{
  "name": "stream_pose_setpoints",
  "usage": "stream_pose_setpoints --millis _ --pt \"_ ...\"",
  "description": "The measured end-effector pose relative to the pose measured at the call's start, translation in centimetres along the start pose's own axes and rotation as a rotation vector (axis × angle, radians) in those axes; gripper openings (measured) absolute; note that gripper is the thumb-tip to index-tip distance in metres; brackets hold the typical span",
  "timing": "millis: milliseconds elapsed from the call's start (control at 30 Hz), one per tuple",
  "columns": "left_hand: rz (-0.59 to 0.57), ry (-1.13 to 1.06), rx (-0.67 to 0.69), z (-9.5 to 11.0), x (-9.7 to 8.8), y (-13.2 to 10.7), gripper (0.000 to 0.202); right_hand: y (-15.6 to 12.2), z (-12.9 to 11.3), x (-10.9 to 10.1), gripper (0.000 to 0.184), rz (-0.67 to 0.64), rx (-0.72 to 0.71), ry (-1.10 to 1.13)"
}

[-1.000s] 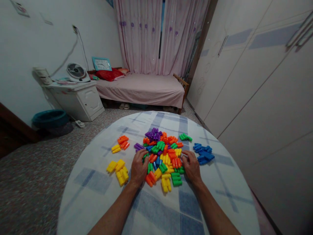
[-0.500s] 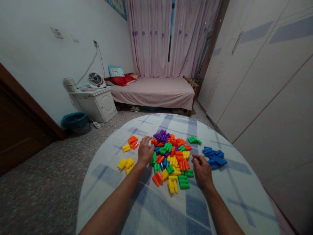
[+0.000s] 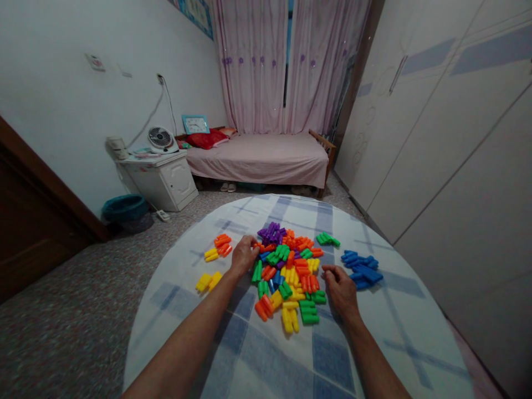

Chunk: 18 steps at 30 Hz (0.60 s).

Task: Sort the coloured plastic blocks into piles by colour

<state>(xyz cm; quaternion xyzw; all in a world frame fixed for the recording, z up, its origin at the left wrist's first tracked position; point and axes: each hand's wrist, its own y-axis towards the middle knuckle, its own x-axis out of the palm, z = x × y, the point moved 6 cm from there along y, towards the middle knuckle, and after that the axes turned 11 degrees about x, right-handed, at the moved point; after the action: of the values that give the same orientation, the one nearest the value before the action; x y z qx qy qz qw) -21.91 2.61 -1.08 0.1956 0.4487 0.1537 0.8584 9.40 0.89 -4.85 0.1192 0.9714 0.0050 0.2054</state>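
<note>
My left hand [image 3: 244,254] is at the left edge of a mixed pile of plastic building blocks. Its thumb and fingers close at an orange block [image 3: 264,247]; the grip is partly hidden. Beyond it lies a cluster of purple blocks [image 3: 271,233], with green blocks [image 3: 278,254] and yellow blocks [image 3: 290,275] in the middle. On the pile's right side, my right hand [image 3: 339,284] rests by the tablecloth, fingers loosely bent and slightly apart, holding nothing visible. Blue blocks [image 3: 362,270] lie in a group just right of it.
Small groups of orange blocks [image 3: 223,244] and yellow blocks [image 3: 208,281] lie left of the pile. A few green blocks [image 3: 328,239] sit at the back right. The round table has a checked cloth [image 3: 274,360]. A bed [image 3: 266,158] stands beyond.
My left hand's fingers have drawn closer together at the orange block. My right hand stays beside the pile. The whole view has shifted slightly.
</note>
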Motion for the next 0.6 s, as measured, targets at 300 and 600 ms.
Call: stream_pose_setpoints --millis 300,600 --pt "0.276 0.2 -0.15 -6.4 -7.8 1.0 0.007 -0.2 -0.6 -0.1 0.03 0.005 0.002 -0.044" --pt "0.215 0.338 -0.227 -10.8 -8.3 0.8 0.012 0.0 0.0 0.1 0.03 -0.008 0.008 -0.07"
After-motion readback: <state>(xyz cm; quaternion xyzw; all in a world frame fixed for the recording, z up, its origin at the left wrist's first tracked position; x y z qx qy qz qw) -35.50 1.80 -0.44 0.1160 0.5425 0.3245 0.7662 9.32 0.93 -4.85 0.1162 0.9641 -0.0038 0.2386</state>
